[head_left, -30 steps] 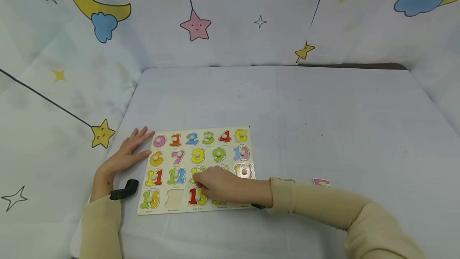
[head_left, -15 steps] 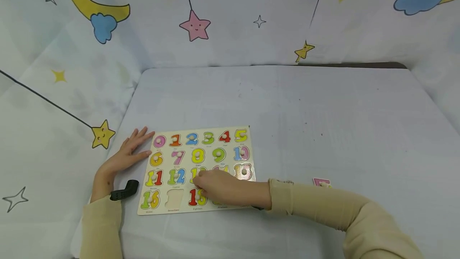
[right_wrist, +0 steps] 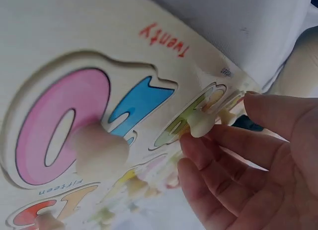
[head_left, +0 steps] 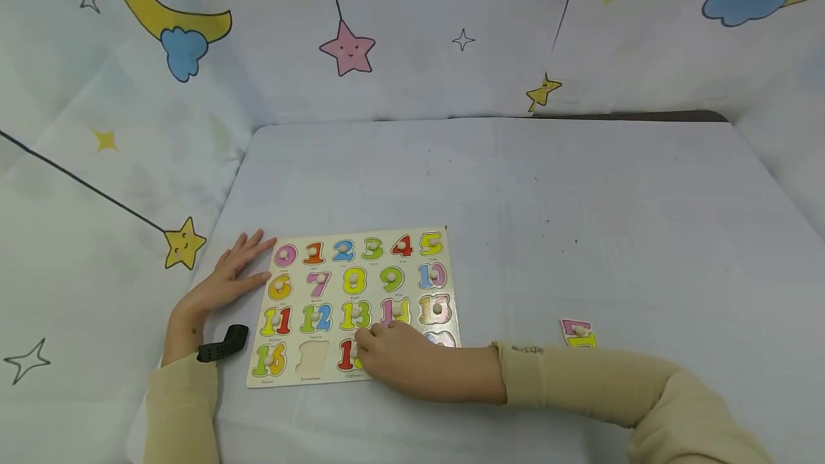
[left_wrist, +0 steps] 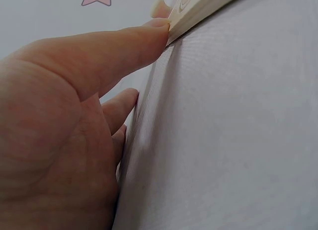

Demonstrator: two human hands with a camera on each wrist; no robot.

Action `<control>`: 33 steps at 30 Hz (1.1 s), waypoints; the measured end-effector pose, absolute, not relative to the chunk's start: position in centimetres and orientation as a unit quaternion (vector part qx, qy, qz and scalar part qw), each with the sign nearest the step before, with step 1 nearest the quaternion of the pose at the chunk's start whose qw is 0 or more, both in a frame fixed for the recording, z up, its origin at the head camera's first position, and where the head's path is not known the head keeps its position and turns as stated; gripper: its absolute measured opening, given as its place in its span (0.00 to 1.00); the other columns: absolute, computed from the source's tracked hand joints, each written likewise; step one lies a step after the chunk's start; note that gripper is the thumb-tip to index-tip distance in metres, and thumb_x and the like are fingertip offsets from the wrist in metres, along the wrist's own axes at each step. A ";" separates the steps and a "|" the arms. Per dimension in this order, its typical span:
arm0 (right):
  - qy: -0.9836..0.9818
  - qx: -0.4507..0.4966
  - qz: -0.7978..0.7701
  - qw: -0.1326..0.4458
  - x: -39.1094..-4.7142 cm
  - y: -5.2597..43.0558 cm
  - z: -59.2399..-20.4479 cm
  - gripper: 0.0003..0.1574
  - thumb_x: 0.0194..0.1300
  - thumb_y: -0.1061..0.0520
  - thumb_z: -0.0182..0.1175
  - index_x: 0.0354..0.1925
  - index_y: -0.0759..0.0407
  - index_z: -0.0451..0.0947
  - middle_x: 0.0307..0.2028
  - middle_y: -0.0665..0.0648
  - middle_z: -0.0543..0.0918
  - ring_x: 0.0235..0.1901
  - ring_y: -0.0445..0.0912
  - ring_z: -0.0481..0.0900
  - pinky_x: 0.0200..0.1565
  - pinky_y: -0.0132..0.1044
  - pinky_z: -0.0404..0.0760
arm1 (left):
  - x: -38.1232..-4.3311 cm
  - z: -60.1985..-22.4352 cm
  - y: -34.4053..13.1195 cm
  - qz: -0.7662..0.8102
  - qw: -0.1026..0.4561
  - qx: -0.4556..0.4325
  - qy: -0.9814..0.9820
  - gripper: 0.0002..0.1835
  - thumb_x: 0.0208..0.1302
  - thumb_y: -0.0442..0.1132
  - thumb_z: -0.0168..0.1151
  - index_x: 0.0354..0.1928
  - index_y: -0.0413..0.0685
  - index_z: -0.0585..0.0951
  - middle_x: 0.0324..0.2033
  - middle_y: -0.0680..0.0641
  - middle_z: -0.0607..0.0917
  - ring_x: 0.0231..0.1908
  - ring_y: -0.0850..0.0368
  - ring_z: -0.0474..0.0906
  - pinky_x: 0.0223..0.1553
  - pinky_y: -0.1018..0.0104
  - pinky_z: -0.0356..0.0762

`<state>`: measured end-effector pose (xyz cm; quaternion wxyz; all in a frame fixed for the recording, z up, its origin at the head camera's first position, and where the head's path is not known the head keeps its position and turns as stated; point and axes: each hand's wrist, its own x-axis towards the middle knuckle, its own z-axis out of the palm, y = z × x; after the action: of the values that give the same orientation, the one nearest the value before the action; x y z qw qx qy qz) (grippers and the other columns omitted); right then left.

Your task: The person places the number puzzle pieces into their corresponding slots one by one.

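A wooden number puzzle board (head_left: 335, 266) lies on the white-covered table, with knobbed number pieces set in its recesses. My left hand (head_left: 225, 276) rests at the board's left edge, fingers extended; in the left wrist view its thumb (left_wrist: 129, 48) touches the board's edge. Over the bottom row is my right hand (head_left: 409, 362), its fingertips beside the red-and-yellow 18 piece (head_left: 346, 355). In the right wrist view its thumb and loosely bent fingers stand apart near the knob (right_wrist: 201, 123) of the 19 piece, gripping nothing visible. The hand hides the 19 in the head view.
The recess marked Seventeen (head_left: 313, 359) is bare. A pink-and-yellow knobbed piece (head_left: 578, 333) lies on the table to the right, partly behind the right sleeve (head_left: 580, 378). A printed cloth backdrop (head_left: 412, 77) rises behind the table.
My right hand has shifted down and slightly right, uncovering the 13 and 14 pieces. More of the loose pink-and-yellow piece shows beyond the sleeve. The left hand stays in place.
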<state>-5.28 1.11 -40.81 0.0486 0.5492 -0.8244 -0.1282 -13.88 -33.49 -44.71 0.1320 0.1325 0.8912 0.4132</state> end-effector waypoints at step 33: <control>-0.879 0.435 0.195 0.033 -7.1 21.7 -41.8 0.24 0.50 0.62 0.70 0.48 0.60 0.78 0.44 0.53 0.79 0.44 0.48 0.77 0.44 0.43 0.77 | -13.7 -44.6 -33.3 0.411 0.130 0.137 0.892 0.35 0.63 0.37 0.61 0.69 0.41 0.60 0.71 0.37 0.44 0.68 0.42 0.23 0.60 0.40 0.18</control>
<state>-7.08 21.73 -41.82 0.0334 0.4347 -0.8787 0.1945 -13.75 -33.32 -44.62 0.1298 0.1365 0.8922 0.4105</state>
